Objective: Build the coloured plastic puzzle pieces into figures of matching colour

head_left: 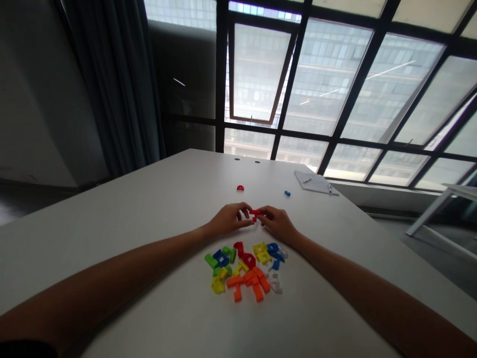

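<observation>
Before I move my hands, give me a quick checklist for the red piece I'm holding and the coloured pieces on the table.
1. Red plastic piece held between the left hand and right hand: ok.
2. Full shape of the held piece showing: cannot tell, fingers cover part of it.
3. Hands off the pile of coloured plastic pieces: ok, the pile lies nearer the body, untouched.
4. All pieces gathered together: not ok, a loose red piece and a blue piece lie apart, beyond the hands.
5. Hands apart from the notebook: ok, it lies farther along the table.
</observation>
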The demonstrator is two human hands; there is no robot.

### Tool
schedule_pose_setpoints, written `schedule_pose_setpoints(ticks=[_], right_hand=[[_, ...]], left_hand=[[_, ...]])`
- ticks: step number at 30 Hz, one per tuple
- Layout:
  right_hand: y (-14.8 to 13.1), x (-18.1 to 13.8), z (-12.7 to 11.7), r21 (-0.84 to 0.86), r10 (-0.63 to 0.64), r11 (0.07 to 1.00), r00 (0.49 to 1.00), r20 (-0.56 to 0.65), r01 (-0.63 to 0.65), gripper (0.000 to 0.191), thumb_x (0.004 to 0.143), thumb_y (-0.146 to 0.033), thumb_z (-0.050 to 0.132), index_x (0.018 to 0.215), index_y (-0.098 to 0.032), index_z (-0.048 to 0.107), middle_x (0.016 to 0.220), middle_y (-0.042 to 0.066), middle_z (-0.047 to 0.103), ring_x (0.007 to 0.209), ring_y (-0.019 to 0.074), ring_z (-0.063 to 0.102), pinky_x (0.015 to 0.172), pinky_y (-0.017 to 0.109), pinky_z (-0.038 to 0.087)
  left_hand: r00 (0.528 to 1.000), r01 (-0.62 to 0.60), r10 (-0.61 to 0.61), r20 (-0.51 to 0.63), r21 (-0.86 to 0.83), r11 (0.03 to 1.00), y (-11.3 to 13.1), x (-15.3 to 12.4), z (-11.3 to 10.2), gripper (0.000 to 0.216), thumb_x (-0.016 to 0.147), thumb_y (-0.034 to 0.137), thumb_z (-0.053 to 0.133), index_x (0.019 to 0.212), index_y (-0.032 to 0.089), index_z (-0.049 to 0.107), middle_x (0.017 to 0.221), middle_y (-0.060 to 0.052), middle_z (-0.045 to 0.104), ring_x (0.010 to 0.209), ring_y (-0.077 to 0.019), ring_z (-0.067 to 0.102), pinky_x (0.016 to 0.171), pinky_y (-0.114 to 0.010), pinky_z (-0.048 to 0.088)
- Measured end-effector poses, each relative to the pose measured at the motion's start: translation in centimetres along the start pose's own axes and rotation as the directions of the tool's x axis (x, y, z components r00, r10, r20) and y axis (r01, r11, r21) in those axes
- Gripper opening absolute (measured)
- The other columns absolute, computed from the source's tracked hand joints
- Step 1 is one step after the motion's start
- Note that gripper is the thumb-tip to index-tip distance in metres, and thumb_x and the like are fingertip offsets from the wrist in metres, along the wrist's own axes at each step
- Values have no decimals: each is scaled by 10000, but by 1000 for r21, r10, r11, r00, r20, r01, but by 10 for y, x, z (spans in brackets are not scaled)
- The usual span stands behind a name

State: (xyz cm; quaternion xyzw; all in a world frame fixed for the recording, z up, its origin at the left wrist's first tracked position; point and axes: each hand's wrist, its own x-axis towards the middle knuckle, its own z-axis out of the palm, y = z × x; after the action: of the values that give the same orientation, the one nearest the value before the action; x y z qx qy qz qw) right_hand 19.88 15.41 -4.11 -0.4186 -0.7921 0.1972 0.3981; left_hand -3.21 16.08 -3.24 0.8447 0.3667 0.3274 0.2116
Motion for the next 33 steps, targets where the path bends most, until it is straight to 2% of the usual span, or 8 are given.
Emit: schedule_pose_setpoints(ticks=[4,7,11,16,19,25,30,33], right_hand=[[4,2,1,-120,-19,993,999,-34,15,166,889,-269,648,1021,-219,735,863,34,774,762,189,703,742,308,541],[11,4,4,-256,27,965,995,-95,-51,197,873,-258,658,1058,-220,716,957,51,771,872,213,701,856,353,531],[21,5,8,-373,69,920,987,-144,-119,334,821,-211,668,1153,-199,635,1107,86,713,953,228,655,915,382,499],[19,3,9,-438,-9,897,989,-150,-58,169,839,-161,599,1004,-193,614,1018,87,654,983,242,590,910,384,461],[15,1,8,-495,-34,868,994,-100,-20,121,866,-175,595,978,-199,631,1013,84,639,980,244,576,924,386,441],[10,9,3,-631,-112,762,990,90,144,216,935,-247,566,1123,-214,665,1082,104,619,1007,256,562,910,386,431],[12,38,4,-695,-48,694,975,218,189,268,979,-267,498,1170,-193,670,1149,123,625,1064,263,558,941,392,422],[16,66,13,-710,-12,680,971,240,184,296,976,-259,487,1188,-186,680,1192,138,628,1126,287,546,976,416,410]], left_hand=[[1000,9,-9,-5,29,1000,-1,0,1,447,860,494,686,1214,228,633,950,-25,715,704,-153,641,644,-264,490],[999,22,-21,-27,67,997,-2,0,2,491,861,421,677,1307,243,577,940,-11,714,692,-151,636,655,-266,488],[999,32,-30,-20,149,988,0,0,2,309,884,369,622,1165,246,659,913,-2,712,684,-152,620,650,-273,469],[1000,22,-26,17,222,975,7,-3,2,198,894,359,591,989,242,720,877,-10,705,723,-170,615,650,-281,449],[998,-2,-12,59,240,971,10,-4,1,194,903,354,577,941,242,731,882,-18,702,765,-182,624,656,-287,447],[997,-24,5,73,257,966,11,-3,2,174,906,335,589,921,242,735,881,-19,700,788,-188,617,675,-291,448],[996,-49,27,82,270,962,9,-3,4,166,912,333,587,918,250,731,890,-5,703,797,-186,613,688,-288,441],[996,-55,32,87,277,959,9,-3,4,167,910,321,584,925,245,732,898,-6,701,811,-180,614,703,-279,444]])
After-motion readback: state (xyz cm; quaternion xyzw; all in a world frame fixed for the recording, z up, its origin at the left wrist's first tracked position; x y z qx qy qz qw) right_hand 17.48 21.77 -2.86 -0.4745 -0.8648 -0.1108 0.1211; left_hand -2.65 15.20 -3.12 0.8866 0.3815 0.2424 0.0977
